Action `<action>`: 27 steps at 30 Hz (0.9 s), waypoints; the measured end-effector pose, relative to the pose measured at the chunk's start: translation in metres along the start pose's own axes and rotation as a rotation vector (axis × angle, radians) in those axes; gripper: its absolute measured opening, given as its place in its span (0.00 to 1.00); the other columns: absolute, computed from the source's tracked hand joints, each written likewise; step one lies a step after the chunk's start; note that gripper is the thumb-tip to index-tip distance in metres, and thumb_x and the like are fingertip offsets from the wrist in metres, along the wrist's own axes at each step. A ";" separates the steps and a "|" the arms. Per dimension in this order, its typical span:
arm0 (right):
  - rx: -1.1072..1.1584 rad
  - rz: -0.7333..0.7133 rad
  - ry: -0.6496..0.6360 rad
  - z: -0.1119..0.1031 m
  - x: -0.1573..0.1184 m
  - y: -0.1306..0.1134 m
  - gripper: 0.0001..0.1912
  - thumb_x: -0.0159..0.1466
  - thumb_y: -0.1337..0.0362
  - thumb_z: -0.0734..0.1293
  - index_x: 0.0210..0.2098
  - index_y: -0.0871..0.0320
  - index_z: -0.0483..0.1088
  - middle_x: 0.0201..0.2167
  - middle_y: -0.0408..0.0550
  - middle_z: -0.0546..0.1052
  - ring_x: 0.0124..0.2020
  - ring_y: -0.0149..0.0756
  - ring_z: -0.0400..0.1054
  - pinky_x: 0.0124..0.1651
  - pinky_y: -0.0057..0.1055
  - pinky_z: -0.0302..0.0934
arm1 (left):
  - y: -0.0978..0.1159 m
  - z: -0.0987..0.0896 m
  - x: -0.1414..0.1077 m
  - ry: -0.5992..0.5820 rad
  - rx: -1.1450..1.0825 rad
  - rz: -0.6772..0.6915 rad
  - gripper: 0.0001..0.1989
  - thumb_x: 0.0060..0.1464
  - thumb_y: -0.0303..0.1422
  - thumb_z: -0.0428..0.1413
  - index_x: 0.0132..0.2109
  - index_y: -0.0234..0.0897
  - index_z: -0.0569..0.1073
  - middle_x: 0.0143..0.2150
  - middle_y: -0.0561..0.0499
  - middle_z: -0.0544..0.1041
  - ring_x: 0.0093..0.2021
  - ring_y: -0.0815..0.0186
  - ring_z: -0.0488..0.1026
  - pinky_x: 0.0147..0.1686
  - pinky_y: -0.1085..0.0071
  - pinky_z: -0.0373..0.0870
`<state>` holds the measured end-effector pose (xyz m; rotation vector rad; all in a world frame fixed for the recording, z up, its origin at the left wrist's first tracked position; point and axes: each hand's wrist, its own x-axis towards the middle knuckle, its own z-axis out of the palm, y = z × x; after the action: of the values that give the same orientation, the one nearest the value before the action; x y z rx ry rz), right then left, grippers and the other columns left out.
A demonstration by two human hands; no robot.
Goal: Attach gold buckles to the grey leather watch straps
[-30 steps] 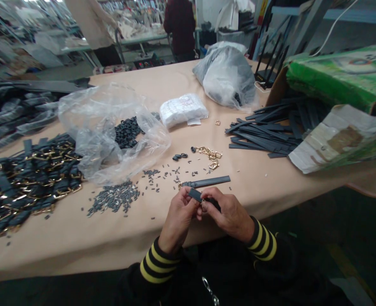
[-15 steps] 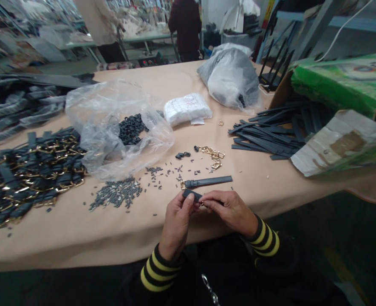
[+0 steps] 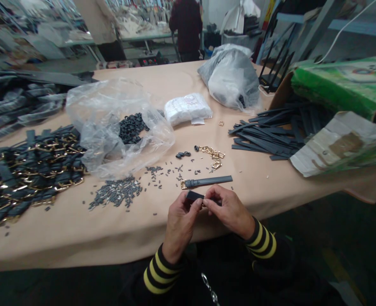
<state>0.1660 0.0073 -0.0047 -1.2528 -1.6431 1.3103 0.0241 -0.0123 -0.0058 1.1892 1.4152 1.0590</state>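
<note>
Both hands pinch one dark strap (image 3: 194, 196) above the counter (image 3: 79, 229) edge: left hand (image 3: 180, 220) grips its end, right hand (image 3: 228, 210) presses at a gold fitting, barely visible. Risk: a slipped fitting falls off the near edge or among the loose pins (image 3: 116, 192).

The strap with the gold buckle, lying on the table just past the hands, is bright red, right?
Not red. In the head view the strap with the gold buckle is dark, blue-black. It does lie on the table, just past the left hand and right hand.
</note>
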 end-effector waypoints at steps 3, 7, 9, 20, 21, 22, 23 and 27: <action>-0.027 0.015 0.016 0.000 0.000 0.000 0.03 0.58 0.68 0.62 0.28 0.58 0.62 0.22 0.39 0.68 0.21 0.26 0.64 0.27 0.25 0.60 | 0.001 0.002 -0.001 0.043 0.089 0.034 0.06 0.48 0.33 0.57 0.29 0.35 0.69 0.24 0.55 0.70 0.26 0.70 0.65 0.28 0.75 0.62; 0.150 0.093 -0.038 -0.002 0.001 -0.002 0.07 0.58 0.66 0.63 0.34 0.58 0.59 0.25 0.41 0.70 0.22 0.27 0.67 0.27 0.26 0.62 | 0.001 0.002 0.002 0.030 -0.012 0.016 0.06 0.49 0.32 0.56 0.31 0.34 0.68 0.26 0.54 0.70 0.28 0.70 0.67 0.30 0.74 0.65; 0.261 0.125 -0.094 -0.005 0.002 -0.001 0.09 0.58 0.66 0.64 0.35 0.59 0.58 0.27 0.42 0.71 0.24 0.28 0.68 0.29 0.26 0.63 | 0.001 0.001 0.003 -0.020 -0.154 -0.043 0.06 0.50 0.33 0.55 0.33 0.34 0.68 0.28 0.53 0.71 0.29 0.70 0.69 0.32 0.73 0.67; 0.298 0.121 -0.092 -0.004 0.006 0.008 0.10 0.56 0.62 0.66 0.29 0.59 0.59 0.23 0.41 0.72 0.20 0.26 0.66 0.25 0.25 0.62 | -0.001 0.009 0.000 0.033 -0.177 -0.025 0.05 0.50 0.31 0.55 0.35 0.34 0.69 0.30 0.52 0.73 0.32 0.68 0.70 0.35 0.71 0.68; 0.271 0.118 -0.079 -0.003 0.007 0.009 0.10 0.56 0.62 0.66 0.30 0.59 0.59 0.23 0.41 0.72 0.20 0.26 0.66 0.25 0.24 0.61 | 0.000 0.010 -0.002 0.040 -0.139 0.006 0.05 0.51 0.31 0.54 0.35 0.35 0.69 0.31 0.52 0.73 0.33 0.67 0.70 0.36 0.71 0.68; 0.241 0.113 -0.062 -0.003 0.007 0.009 0.09 0.56 0.62 0.66 0.30 0.59 0.60 0.22 0.41 0.72 0.20 0.26 0.66 0.24 0.24 0.61 | 0.000 0.010 -0.005 0.040 -0.103 0.037 0.05 0.51 0.31 0.54 0.37 0.36 0.70 0.33 0.51 0.73 0.35 0.66 0.71 0.38 0.70 0.68; 0.210 0.105 -0.042 -0.004 0.008 0.009 0.09 0.57 0.62 0.65 0.30 0.59 0.60 0.23 0.41 0.72 0.21 0.27 0.66 0.25 0.24 0.61 | 0.002 0.010 -0.008 0.033 -0.074 0.063 0.07 0.52 0.31 0.53 0.39 0.36 0.70 0.37 0.49 0.73 0.38 0.65 0.70 0.40 0.69 0.67; 0.086 0.028 -0.039 -0.011 0.007 0.007 0.07 0.58 0.62 0.64 0.29 0.60 0.65 0.24 0.43 0.72 0.24 0.27 0.65 0.27 0.24 0.59 | 0.008 -0.001 -0.013 -0.119 -0.169 0.006 0.13 0.54 0.31 0.50 0.47 0.39 0.70 0.52 0.46 0.67 0.49 0.61 0.66 0.46 0.68 0.64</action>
<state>0.1760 0.0180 -0.0094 -1.2107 -1.5837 1.4151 0.0251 -0.0239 0.0045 1.1157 1.2071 1.0719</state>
